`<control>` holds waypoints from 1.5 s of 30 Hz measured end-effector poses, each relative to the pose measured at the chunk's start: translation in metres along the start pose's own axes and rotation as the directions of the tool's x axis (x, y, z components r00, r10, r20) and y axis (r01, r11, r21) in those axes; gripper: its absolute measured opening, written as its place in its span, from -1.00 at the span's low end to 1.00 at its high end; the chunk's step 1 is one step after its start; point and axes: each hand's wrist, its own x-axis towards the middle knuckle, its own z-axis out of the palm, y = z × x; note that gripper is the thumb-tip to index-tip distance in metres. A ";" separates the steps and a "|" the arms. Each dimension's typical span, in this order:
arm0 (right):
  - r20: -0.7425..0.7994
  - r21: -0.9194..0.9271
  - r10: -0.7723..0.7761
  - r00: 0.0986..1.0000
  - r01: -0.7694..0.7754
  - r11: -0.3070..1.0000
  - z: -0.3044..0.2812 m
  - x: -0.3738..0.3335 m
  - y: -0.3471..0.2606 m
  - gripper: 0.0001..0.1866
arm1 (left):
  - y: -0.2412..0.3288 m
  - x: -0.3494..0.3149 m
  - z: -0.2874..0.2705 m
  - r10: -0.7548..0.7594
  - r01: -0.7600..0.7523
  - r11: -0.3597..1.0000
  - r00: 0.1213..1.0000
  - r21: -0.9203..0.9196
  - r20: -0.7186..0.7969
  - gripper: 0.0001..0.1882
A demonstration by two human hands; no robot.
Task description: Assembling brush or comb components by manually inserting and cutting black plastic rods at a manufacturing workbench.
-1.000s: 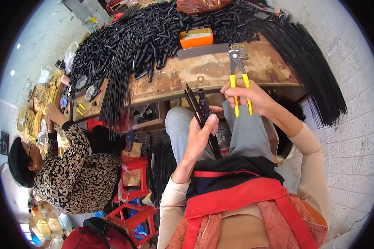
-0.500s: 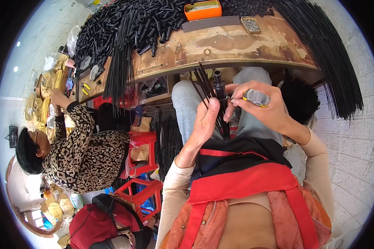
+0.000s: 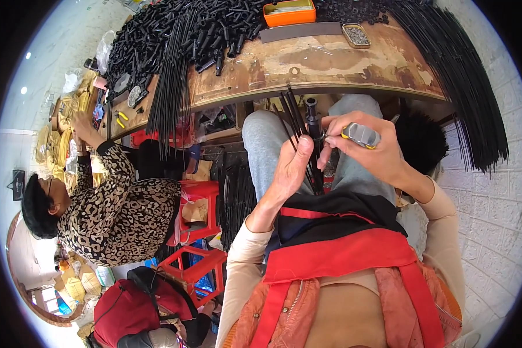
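Over my lap, my left hand (image 3: pixel 293 162) is closed round a black tubular part (image 3: pixel 313 119), its open round end pointing up toward the table. Several thin black rods (image 3: pixel 290 107) stick out beside the tube on its left and pass under the same hand. My right hand (image 3: pixel 377 148) grips a screwdriver by its grey and yellow handle (image 3: pixel 362 136). The screwdriver's tip end is at the tube's right side, where my fingers partly hide the contact.
A worn wooden table (image 3: pixel 342 64) holds a heap of black tubular parts (image 3: pixel 214 40), an orange box (image 3: pixel 290 13), a small tray of metal bits (image 3: pixel 355 36) and bundled black rods (image 3: pixel 458 87). At left, a co-worker (image 3: pixel 119 214) sits near red stools (image 3: pixel 200 214).
The whole view has shifted slightly. My hands keep the same hold on the tube and the screwdriver. The co-worker's arms have moved a little.
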 end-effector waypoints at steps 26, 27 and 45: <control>0.269 -0.371 0.547 0.793 -0.439 0.818 -0.033 -0.017 -0.040 -0.72 | -0.014 0.012 -0.013 -0.014 0.019 0.995 0.999 -0.093 0.052 -0.36; 0.285 -0.295 0.466 0.838 -0.386 0.874 -0.032 -0.020 -0.035 -0.70 | -0.013 0.011 -0.011 -0.017 0.022 0.995 0.999 -0.093 0.052 -0.36; 0.331 -0.369 0.578 0.746 -0.462 0.806 -0.039 0.007 -0.050 -0.66 | -0.009 0.015 -0.010 -0.039 0.035 0.986 0.999 -0.162 -0.019 -0.32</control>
